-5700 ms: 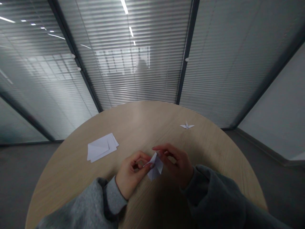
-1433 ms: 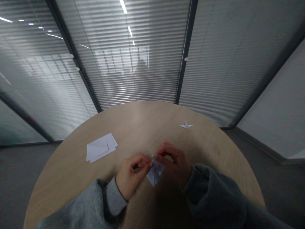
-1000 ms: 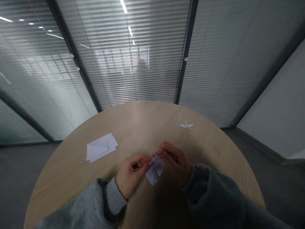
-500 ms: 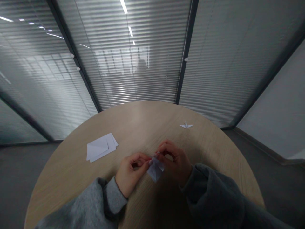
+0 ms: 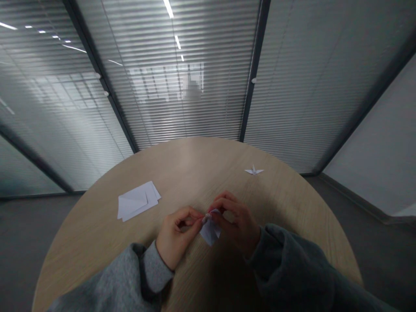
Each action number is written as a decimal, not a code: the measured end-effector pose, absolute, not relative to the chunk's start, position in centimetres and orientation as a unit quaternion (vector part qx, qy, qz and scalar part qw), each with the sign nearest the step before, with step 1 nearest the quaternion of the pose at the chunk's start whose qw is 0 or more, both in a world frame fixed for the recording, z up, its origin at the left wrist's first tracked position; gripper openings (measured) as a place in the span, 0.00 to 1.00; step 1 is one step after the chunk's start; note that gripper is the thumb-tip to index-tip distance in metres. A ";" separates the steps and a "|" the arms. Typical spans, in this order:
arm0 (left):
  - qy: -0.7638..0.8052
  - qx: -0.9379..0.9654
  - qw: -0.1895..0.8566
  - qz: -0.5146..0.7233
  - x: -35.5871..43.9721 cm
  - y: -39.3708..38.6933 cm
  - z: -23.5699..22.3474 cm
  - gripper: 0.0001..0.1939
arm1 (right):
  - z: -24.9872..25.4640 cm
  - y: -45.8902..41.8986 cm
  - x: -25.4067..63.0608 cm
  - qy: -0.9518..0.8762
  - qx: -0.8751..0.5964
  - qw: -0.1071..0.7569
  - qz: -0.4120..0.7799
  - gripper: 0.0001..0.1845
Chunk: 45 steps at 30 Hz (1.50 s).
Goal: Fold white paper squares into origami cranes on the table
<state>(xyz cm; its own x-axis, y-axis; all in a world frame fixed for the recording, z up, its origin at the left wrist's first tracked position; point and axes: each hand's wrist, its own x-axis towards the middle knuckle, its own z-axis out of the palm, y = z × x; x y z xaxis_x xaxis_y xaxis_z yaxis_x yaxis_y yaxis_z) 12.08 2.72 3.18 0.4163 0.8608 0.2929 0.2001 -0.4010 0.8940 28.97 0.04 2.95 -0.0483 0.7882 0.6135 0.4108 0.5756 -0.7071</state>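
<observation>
Between my two hands is a small piece of folded white paper [image 5: 210,232], its lower part hanging toward me in a pointed shape. My left hand [image 5: 179,234] pinches its upper left edge between thumb and forefinger. On the other side, my right hand [image 5: 236,222] grips the upper right part, with thumb and fingers closed on it. Fingertips cover the top of the paper, so the folds there are hidden. Beyond my right hand, a finished-looking white paper crane [image 5: 254,170] rests on the table with its wings spread.
A few overlapping sheets of white paper [image 5: 138,201] lie at the left of the round wooden table [image 5: 195,164]. Behind the table's far edge stands a glass partition with blinds [image 5: 195,121] and dark frames. A pale wall [image 5: 383,143] is at the right.
My right hand has shifted slightly left, its fingers closer to my left fingertips. The folded paper has moved a little left and up with them. The crane and sheets stay put.
</observation>
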 end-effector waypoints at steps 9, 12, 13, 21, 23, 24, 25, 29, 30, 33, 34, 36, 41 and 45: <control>0.339 0.744 0.396 0.418 11.9 2.8 3.3 0.07 | 3.1 0.1 29.2 -0.690 -0.421 0.569 0.151 0.09; 0.329 0.744 0.409 0.413 11.9 2.7 3.5 0.07 | 3.2 0.0 29.3 -0.695 -0.412 0.571 0.149 0.09; 0.328 0.745 0.408 0.413 11.9 2.7 3.6 0.07 | 3.2 0.0 29.3 -0.698 -0.410 0.568 0.151 0.09; 0.331 0.748 0.356 0.452 11.7 2.3 4.2 0.06 | 3.1 0.2 29.3 -0.718 -0.393 0.557 0.141 0.07; 0.333 0.752 0.339 0.457 11.7 2.2 4.2 0.06 | 3.1 0.2 29.3 -0.717 -0.398 0.554 0.141 0.07; 0.334 0.754 0.332 0.459 11.6 2.2 4.2 0.06 | 3.2 0.2 29.4 -0.716 -0.400 0.554 0.142 0.07; 0.335 0.754 0.327 0.460 11.6 2.2 4.2 0.06 | 3.2 0.1 29.4 -0.714 -0.402 0.554 0.143 0.07; 0.337 0.753 0.326 0.462 11.5 2.1 4.2 0.06 | 3.2 0.1 29.3 -0.706 -0.409 0.560 0.147 0.08; 0.337 0.752 0.329 0.462 11.5 2.1 4.2 0.06 | 3.2 0.1 29.3 -0.704 -0.408 0.563 0.149 0.08; 0.336 0.745 0.340 0.465 11.6 2.2 4.2 0.06 | 3.1 0.2 29.2 -0.699 -0.402 0.570 0.160 0.08; 0.338 0.741 0.346 0.466 11.6 2.2 4.2 0.06 | 3.1 0.2 29.2 -0.696 -0.404 0.570 0.168 0.09; 0.343 0.733 0.357 0.467 11.6 2.2 4.0 0.05 | 3.0 0.3 29.2 -0.689 -0.411 0.567 0.189 0.10; 0.339 0.729 0.390 0.450 11.5 2.3 3.5 0.05 | 2.7 0.2 29.0 -0.660 -0.435 0.554 0.262 0.12; 0.335 0.713 0.426 0.445 11.5 2.4 3.6 0.07 | 3.1 -0.2 28.7 -0.650 -0.418 0.559 0.302 0.13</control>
<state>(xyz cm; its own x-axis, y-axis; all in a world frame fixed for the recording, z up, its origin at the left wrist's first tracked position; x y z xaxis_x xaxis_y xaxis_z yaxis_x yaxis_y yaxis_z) 11.55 2.35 3.59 0.3806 0.8566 0.3484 0.0984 -0.4121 0.9058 28.69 -0.21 3.11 -0.0266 0.8802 0.4738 0.2060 0.4686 -0.8590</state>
